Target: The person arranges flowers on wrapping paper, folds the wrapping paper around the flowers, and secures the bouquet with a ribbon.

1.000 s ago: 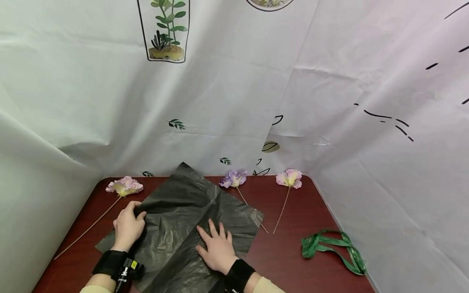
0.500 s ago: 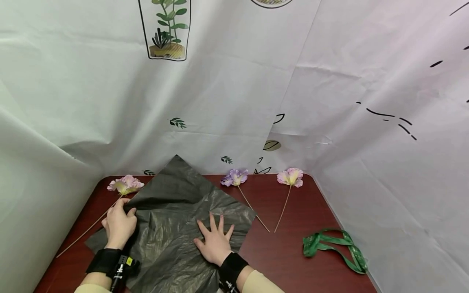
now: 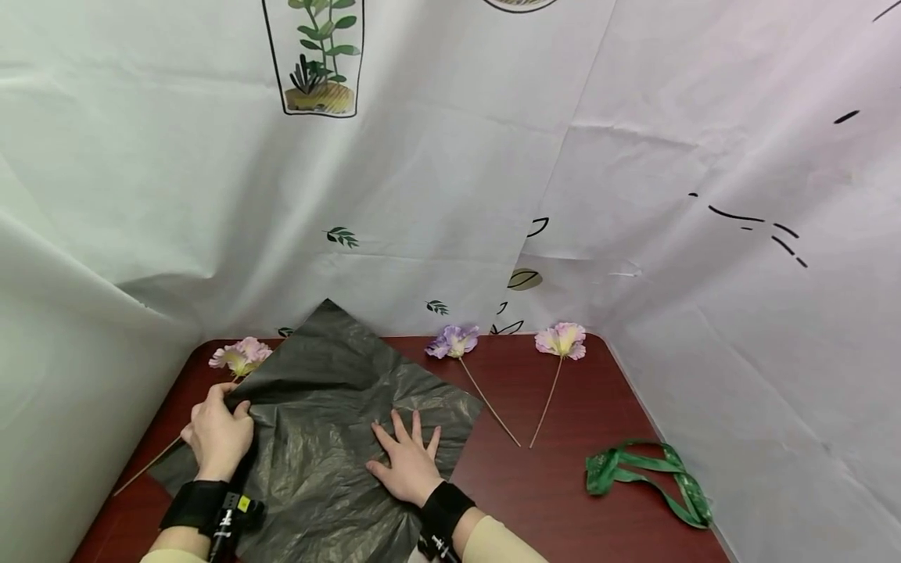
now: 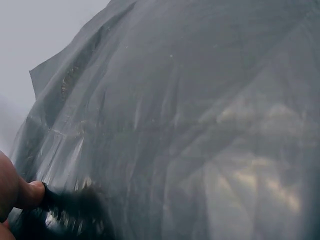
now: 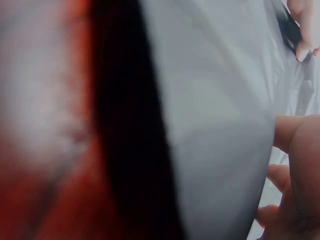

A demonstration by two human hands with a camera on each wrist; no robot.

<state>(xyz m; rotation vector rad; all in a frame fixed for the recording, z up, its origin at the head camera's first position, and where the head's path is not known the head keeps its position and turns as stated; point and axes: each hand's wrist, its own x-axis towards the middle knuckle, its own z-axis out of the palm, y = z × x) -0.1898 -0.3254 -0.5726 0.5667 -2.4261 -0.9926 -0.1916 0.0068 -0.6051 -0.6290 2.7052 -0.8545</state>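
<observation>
A dark grey, crinkled sheet (image 3: 317, 438), thin and slightly shiny, lies turned cornerwise on the table; I cannot tell whether it is paper or plastic. My left hand (image 3: 220, 430) grips its left edge between thumb and fingers. In the left wrist view the thumb (image 4: 32, 194) presses against the sheet, whose surface fills most of that view. With fingers spread, my right hand (image 3: 407, 461) rests on the sheet right of its middle. The right wrist view shows fingers (image 5: 280, 177) of that hand against the sheet (image 5: 215, 100).
A pink flower (image 3: 241, 356) lies behind my left hand, its stem partly under the sheet. A purple flower (image 3: 453, 342) and another pink flower (image 3: 561, 341) lie at the back. A green ribbon (image 3: 651, 477) lies right on the red-brown table (image 3: 542, 508). White cloth (image 3: 422, 172) surrounds it.
Both hands and the sheet have shifted left. The sheet now covers more of the left flower's stem, and the purple flower's stem is uncovered. My right hand's fingers stay spread.
</observation>
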